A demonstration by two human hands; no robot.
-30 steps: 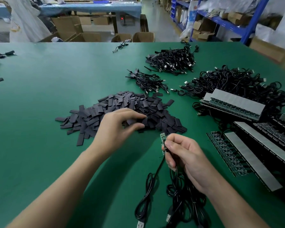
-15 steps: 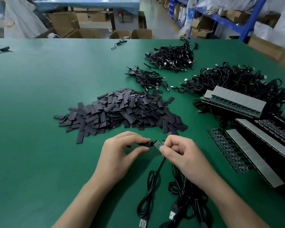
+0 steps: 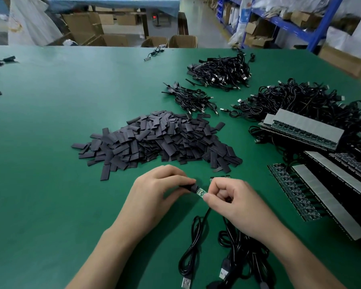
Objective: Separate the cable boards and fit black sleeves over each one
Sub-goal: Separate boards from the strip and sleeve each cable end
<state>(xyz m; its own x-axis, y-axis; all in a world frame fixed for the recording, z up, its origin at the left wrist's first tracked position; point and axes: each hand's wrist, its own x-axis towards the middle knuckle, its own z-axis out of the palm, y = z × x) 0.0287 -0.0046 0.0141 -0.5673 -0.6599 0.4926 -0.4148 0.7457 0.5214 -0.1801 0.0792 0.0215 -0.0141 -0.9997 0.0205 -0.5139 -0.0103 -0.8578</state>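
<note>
Sleeve [image 3: 190, 187] now slipped onto board [image 3: 201, 192] end.

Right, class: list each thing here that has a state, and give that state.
Left hand: pinches sleeve.
Right hand: pinches board.
Sleeve: partly on the board.
Board: half bare, cable attached.
Cable: loosely coiled.
Sleeve pile: loose heap.
Panels: unseparated, lying at right.

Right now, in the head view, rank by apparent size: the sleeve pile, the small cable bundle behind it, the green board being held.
1. sleeve pile, clearly largest.
2. small cable bundle, though it lies farther away.
3. green board, partly covered.
</note>
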